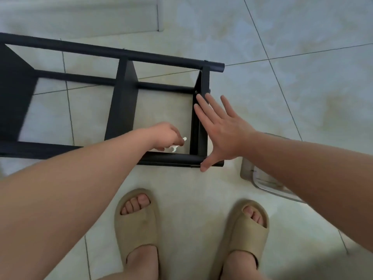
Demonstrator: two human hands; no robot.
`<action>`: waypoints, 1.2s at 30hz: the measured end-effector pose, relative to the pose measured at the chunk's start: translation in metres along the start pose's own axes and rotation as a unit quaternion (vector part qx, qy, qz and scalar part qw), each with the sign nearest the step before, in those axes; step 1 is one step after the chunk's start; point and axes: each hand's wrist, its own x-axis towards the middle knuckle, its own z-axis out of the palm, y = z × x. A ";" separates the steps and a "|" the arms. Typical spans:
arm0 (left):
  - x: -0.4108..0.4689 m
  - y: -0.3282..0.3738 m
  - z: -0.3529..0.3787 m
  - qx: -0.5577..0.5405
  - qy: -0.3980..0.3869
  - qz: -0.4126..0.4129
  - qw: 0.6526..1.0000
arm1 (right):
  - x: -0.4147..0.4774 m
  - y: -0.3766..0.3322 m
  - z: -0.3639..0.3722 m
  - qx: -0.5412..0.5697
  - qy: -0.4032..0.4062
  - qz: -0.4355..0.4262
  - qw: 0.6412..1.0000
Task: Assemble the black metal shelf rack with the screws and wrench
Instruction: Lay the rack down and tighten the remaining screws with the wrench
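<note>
Head view: the black metal shelf rack lies on its side on the pale tile floor, its long tubes running off to the left. The left hand reaches inside the rack's frame, just above the near tube. Its fingers are curled down and pinch a small silvery wrench close to the rack's end shelf panel. The right hand lies flat on that end panel with fingers straight and spread, grasping nothing. Its thumb touches the end of the near tube at the rack's corner. Just right of the rack, under the right forearm, sits a clear plastic object too hidden to identify. Nearer the person than the rack, two feet in beige slide sandals stand on the tiles.
</note>
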 end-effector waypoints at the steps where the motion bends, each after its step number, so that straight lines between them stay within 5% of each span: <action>1: 0.005 -0.002 0.001 -0.046 0.005 0.000 0.999 | 0.004 0.004 0.002 -0.003 -0.001 -0.013 1.000; 10: 0.019 -0.001 0.003 -0.161 -0.031 0.084 0.983 | 0.024 0.010 0.027 0.102 0.043 -0.070 0.991; 36: 0.008 0.003 -0.003 -0.274 -0.049 0.068 0.958 | 0.037 0.006 0.033 0.151 0.077 -0.084 0.982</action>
